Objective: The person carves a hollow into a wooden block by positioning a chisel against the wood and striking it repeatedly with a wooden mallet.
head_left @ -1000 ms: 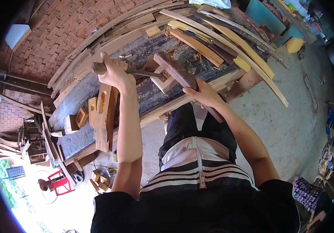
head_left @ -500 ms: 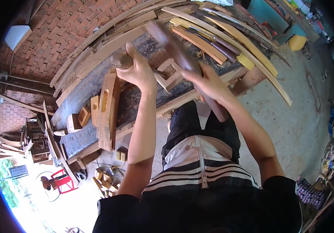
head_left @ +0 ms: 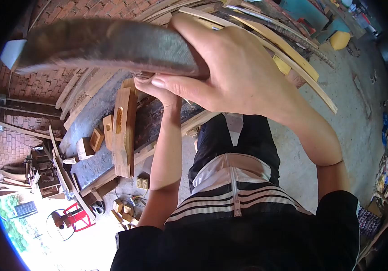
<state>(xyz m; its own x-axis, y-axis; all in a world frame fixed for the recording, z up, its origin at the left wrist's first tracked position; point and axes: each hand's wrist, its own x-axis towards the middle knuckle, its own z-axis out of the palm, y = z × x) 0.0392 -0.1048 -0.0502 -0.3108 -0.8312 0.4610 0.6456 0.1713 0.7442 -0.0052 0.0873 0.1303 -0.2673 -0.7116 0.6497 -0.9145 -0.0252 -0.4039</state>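
A dark wooden mallet [head_left: 112, 47], shaped like a thick bar, is raised close to the camera and stretches across the upper left. My right hand [head_left: 243, 72] is closed round its near end. Behind and below it, my left hand [head_left: 160, 91] is mostly covered by the mallet and grips an upright chisel [head_left: 144, 75]. Only the round wooden handle end shows; the blade is hidden. Just left of that hand, a wooden beam [head_left: 124, 149] with a cut mortise slot [head_left: 120, 119] lies across the workbench [head_left: 151, 128].
Small wood blocks [head_left: 96, 139] sit left of the beam. Long curved planks [head_left: 288, 45] lie along the bench's far side and stick out to the right. A brick wall [head_left: 74, 90] stands behind. On the floor are a red stool [head_left: 78, 217] and wood offcuts [head_left: 124, 210].
My right hand has swung the mallet up toward the camera and to the left, so it now hides much of my left hand. The left hand stays near the beam with the chisel.
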